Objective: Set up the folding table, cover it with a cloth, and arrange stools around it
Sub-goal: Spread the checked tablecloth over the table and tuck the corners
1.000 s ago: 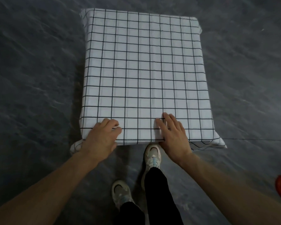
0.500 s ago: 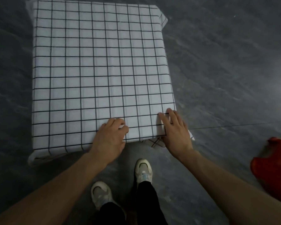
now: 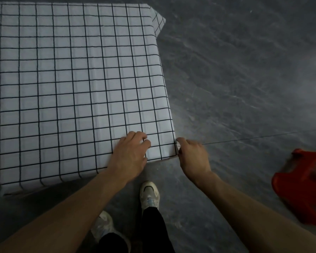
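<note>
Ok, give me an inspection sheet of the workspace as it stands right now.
Surface: table top fully covered; no bare table seen.
Job's things: checked cloth lies flat, far right corner hanging; red stool on the floor to the right, apart from the table.
Clutter: nothing seen.
Hands: left hand pressed on the cloth near the near edge; right hand pinching the cloth's near right corner.
Cables: nothing seen.
Surroundings: dark grey floor; the person's shoes by the table edge.
</note>
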`<action>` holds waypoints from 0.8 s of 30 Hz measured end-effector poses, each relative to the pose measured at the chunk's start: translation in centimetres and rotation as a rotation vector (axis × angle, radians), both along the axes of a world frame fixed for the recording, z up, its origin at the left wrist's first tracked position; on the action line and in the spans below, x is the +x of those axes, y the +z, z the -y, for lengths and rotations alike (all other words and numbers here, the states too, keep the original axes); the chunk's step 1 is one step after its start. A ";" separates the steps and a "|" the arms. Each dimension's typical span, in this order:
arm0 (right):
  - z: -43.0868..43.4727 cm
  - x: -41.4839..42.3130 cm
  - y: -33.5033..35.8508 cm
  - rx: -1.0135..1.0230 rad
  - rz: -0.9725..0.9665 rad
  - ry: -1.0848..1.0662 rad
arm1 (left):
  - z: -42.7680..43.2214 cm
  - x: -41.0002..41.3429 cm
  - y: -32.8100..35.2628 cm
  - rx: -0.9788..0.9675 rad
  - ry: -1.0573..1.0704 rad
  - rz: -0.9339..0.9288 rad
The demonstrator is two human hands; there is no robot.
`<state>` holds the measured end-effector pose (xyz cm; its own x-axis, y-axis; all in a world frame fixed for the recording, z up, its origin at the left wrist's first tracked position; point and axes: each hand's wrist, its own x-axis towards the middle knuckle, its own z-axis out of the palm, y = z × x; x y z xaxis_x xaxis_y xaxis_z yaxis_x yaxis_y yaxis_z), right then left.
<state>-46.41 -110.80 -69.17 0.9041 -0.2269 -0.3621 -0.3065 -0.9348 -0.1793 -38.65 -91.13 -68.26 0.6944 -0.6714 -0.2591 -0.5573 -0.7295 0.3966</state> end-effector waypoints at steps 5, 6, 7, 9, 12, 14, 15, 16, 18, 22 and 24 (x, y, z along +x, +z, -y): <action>0.7 0.1 0.1 -0.021 -0.002 0.032 | 0.1 -0.3 0.1 0.037 -0.026 -0.020; 0.8 0.1 0.2 -0.024 -0.004 0.030 | 0.2 -0.4 0.1 0.037 -0.020 -0.025; 0.8 0.1 0.2 -0.016 0.000 0.024 | 0.3 -0.5 0.1 0.038 -0.013 -0.028; 0.7 0.1 0.3 0.030 0.015 0.016 | 0.4 -0.6 0.1 0.039 -0.006 -0.029; 0.2 0.1 0.5 0.112 -0.019 0.037 | -0.1 -0.6 -0.1 0.033 -0.008 -0.031; -0.5 0.2 0.6 0.148 0.026 0.065 | -0.7 -0.5 -0.3 0.033 0.017 -0.020; -1.0 0.4 0.6 0.159 0.073 0.087 | -1.1 -0.4 -0.3 0.037 0.042 -0.012; -1.4 0.7 0.6 0.164 0.113 0.114 | -1.6 -0.2 -0.3 0.043 0.070 -0.003; -2.5 1.4 0.5 0.167 0.131 0.171 | -2.9 0.2 -0.2 0.071 0.124 0.012; -4.0 2.2 0.2 0.196 0.056 0.177 | -6.5 1.0 -0.3 0.149 0.215 0.022; -4.4 2.5 0.3 0.209 0.028 0.148 | -8.4 1.3 -0.5 0.190 0.252 0.021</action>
